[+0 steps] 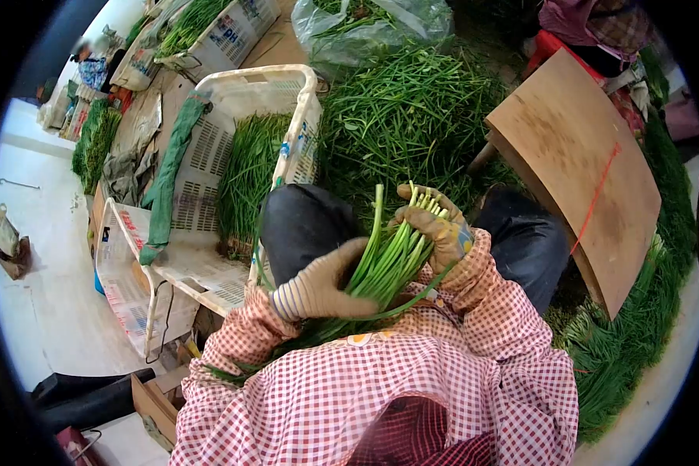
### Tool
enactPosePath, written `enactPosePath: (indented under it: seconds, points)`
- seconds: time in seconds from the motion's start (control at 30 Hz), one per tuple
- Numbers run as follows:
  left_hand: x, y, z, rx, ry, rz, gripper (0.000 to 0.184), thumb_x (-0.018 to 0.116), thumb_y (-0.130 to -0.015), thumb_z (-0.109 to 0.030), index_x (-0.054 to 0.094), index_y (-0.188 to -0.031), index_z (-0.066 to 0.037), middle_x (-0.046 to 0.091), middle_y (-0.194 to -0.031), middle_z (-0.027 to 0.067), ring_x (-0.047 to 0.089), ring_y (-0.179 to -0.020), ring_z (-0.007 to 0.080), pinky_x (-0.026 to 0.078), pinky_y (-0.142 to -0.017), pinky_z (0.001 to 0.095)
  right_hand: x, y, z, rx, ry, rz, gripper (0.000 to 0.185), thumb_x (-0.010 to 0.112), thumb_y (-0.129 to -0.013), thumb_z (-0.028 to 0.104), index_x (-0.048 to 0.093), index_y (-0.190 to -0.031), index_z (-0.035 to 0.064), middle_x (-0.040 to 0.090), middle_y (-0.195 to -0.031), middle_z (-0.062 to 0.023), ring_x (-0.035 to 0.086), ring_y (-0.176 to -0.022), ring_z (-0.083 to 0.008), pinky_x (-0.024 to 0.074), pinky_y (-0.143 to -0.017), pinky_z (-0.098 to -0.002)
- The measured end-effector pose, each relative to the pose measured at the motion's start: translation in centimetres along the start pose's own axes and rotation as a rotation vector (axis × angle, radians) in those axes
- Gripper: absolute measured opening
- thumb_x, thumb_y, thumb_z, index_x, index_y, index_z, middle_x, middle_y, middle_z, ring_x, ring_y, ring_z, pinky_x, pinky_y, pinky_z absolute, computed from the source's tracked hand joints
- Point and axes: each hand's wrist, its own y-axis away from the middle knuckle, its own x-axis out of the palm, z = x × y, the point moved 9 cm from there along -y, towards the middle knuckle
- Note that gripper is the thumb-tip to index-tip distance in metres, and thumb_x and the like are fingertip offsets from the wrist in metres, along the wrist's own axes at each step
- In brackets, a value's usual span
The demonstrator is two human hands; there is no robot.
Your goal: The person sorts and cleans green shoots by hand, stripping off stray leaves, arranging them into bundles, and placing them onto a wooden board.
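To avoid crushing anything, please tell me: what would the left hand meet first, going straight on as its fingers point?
Most likely the bunch of green stalks in the right hand; the left hand seems to touch it, though depth is hard to judge.

A brown board [575, 147] is positioned at the right; a red cord [596, 199] crosses its face. At the far left, a thin hooked rod [19, 184] and a crumpled item [12, 247] lie on the pale floor [58, 311]. Black material [93, 404] is located at lower left; a person [93, 71], at upper left.
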Motion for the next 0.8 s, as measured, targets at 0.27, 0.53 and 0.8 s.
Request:
enactPosePath:
  seconds: [0.27, 0.53, 0.8]
  points:
    - [-2.3, -3.0, 0.7, 0.008, 0.164, -0.527, 0.021, 0.061, -0.085, -0.012, 0.057, -0.103, -0.002, 0.058, -0.087, 0.0006, 0.050, -0.080, 0.0062, 0.043, -0.072, 0.0240, 0.3, 0.5, 0.6, -0.021, 0.159, -0.190, 0.023, 0.066, -0.083, 0.007, 0.060, -0.105, 0.0036, 0.066, -0.090, -0.0080, 0.065, -0.078, -0.0165, 0.0564, -0.069, -0.0317]
    - [-1.9, -3.0, -0.8, 0.226, -0.113, -0.672, 0.012, 0.064, -0.081, -0.008, 0.062, -0.090, 0.001, 0.062, -0.077, 0.0004, 0.054, -0.071, 0.0065, 0.045, -0.067, 0.0230, -0.2, 0.5, 1.0, -0.009, 0.527, -0.180, 0.041, 0.078, -0.071, 0.008, 0.058, -0.106, 0.0051, 0.060, -0.089, -0.0002, 0.059, -0.077, -0.0100, 0.0497, -0.070, -0.0243]
    - [-1.6, -4.6, 5.1, -0.209, 0.747, -0.288, 0.039, 0.054, -0.091, -0.038, 0.059, -0.104, -0.002, 0.063, -0.087, 0.0026, 0.057, -0.074, 0.0105, 0.048, -0.068, 0.0252, -0.8, 0.7, 0.4, -0.015, 0.349, -0.142, 0.047, 0.079, -0.070, 0.007, 0.055, -0.110, 0.0034, 0.063, -0.089, -0.0033, 0.062, -0.077, -0.0132, 0.0540, -0.068, -0.0287]
